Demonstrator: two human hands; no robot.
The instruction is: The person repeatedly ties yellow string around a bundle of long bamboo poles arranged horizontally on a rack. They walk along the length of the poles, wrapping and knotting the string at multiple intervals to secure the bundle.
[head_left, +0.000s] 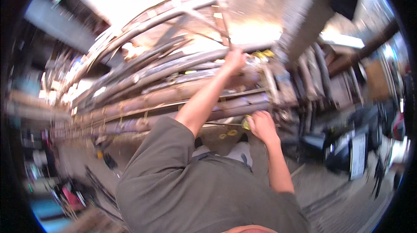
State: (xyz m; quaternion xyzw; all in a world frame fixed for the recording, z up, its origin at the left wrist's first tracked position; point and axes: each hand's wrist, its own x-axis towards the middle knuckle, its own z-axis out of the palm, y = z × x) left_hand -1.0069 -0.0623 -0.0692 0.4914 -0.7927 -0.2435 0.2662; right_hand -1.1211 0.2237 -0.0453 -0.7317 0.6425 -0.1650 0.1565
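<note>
My left arm stretches out over a long stack of pipes (173, 94), and my left hand (236, 59) rests at its far side. The fingers there look bunched, close to the lower end of a brown bar (225, 29); blur hides what they grip. On the near side of the stack, my right hand (262, 125) is closed around a bundle of yellow cord (246, 123). Below it are loose yellow loops (228, 134) of similar cord. More yellow material (264, 54) lies just right of my left hand.
A thick grey post (304, 16) rises beyond the pipes at the right. Short pipes and bars (312, 72) lean beside it. Dark equipment with a pale panel (358, 157) stands at the right. My feet (243, 138) are close to the stack; clutter (69, 194) covers the left floor.
</note>
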